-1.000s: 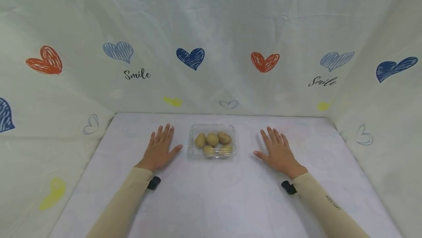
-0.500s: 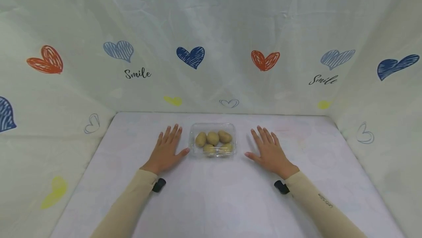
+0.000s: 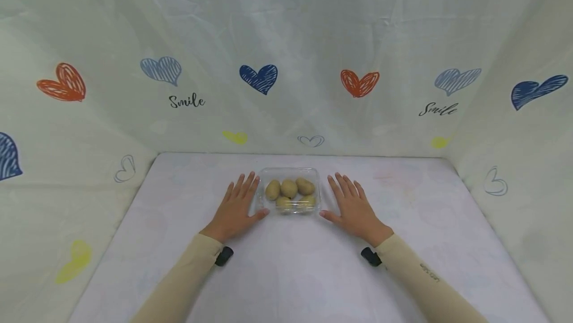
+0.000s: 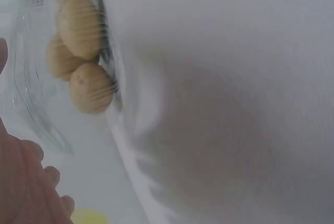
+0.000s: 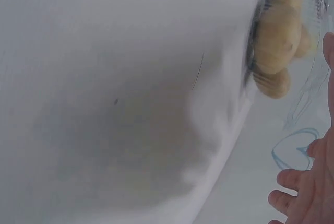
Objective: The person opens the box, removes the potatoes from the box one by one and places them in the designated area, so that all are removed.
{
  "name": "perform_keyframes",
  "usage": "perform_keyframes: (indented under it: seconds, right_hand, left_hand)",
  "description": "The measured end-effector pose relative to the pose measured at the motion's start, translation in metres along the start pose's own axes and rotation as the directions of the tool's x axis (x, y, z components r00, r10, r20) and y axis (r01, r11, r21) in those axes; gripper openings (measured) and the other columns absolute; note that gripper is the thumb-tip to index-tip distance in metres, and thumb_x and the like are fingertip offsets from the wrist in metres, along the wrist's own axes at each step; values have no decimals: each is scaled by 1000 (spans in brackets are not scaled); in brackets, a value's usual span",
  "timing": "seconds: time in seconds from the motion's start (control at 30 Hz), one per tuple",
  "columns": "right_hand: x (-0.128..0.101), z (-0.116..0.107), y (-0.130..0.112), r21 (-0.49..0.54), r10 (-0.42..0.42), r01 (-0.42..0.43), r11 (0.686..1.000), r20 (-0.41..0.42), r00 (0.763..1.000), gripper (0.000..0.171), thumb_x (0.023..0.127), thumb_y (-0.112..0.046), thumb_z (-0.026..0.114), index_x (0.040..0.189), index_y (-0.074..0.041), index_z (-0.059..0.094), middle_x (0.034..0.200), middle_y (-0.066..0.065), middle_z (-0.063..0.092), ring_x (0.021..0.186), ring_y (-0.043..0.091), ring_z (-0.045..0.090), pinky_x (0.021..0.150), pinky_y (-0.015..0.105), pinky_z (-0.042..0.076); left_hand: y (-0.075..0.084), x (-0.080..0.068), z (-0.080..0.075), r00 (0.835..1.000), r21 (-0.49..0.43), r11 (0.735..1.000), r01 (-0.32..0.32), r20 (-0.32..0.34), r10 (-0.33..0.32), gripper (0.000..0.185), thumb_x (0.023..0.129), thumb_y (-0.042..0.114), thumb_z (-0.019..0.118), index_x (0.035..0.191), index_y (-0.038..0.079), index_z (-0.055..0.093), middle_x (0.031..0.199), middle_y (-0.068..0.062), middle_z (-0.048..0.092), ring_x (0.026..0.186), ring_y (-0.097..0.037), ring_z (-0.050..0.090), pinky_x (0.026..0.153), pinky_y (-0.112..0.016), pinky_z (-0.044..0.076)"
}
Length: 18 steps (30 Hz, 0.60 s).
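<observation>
A clear plastic clamshell box lies on the table with several small potatoes inside; the potatoes also show through its ribbed wall in both wrist views. Just left of the box is my left hand, palm down with fingers straight and spread, its thumb tip right at the box's front left corner. On the other side my right hand mirrors it, fingers extended and the thumb tip close to the front right corner. Neither hand grips anything. In the left wrist view, potatoes sit beyond the left fingers.
A white cloth-covered table carries the box near its back edge. Pale curtain walls printed with hearts and "Smile" enclose the back and both sides. Black wrist cameras are strapped at the beige sleeves.
Both hands have moved inward, the left to the right and the right to the left, closing on the box's sides. The box and potatoes have stayed in place.
</observation>
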State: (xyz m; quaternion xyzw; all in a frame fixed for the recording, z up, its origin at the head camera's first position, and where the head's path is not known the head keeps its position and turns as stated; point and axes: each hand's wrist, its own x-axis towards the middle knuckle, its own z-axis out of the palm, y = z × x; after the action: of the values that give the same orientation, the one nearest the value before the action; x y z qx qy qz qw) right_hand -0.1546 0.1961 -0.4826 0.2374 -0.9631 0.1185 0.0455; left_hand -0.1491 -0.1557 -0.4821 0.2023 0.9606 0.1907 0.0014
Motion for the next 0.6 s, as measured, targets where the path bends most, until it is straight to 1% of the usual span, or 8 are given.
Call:
perform_keyframes:
  seconds: [0.2, 0.3, 0.43, 0.6]
  right_hand:
    - [5, 2, -12, 3, -29, 29, 1000, -13, 999, 100, 95, -54, 72, 164, 2, 28, 168, 28, 30, 154, 48, 30, 124, 67, 23]
    - [7, 3, -18, 7, -35, 35, 999, -15, 999, 101, 94, -54, 73, 165, 2, 28, 168, 28, 29, 155, 47, 29, 125, 66, 22]
    - [10, 5, -24, 1, -47, 47, 999, -25, 999, 100, 94, -54, 74, 164, 2, 29, 168, 28, 30, 154, 47, 30, 124, 65, 23]
    - [13, 6, -31, 10, -65, 66, 998, -53, 996, 98, 94, -52, 74, 163, 3, 31, 166, 30, 31, 152, 48, 32, 122, 66, 26]
  left_hand:
    - [4, 1, 6, 999, 9, 1000, -30, -19, 30, 99, 99, 59, 62, 166, -1, 22, 174, -22, 18, 160, -46, 15, 128, -64, 12]
    - [6, 1, 7, 999, 1, 999, -38, -36, 38, 100, 98, 57, 65, 166, -3, 23, 174, -23, 19, 159, -47, 17, 128, -64, 13]
    - [10, 2, 7, 999, 3, 1000, -25, -24, 25, 101, 97, 54, 67, 166, -2, 20, 175, -21, 16, 160, -45, 15, 129, -62, 12]
    - [15, 3, 5, 999, 1, 1000, -28, -26, 28, 99, 97, 51, 68, 166, -3, 22, 174, -22, 18, 160, -46, 15, 129, -63, 13]
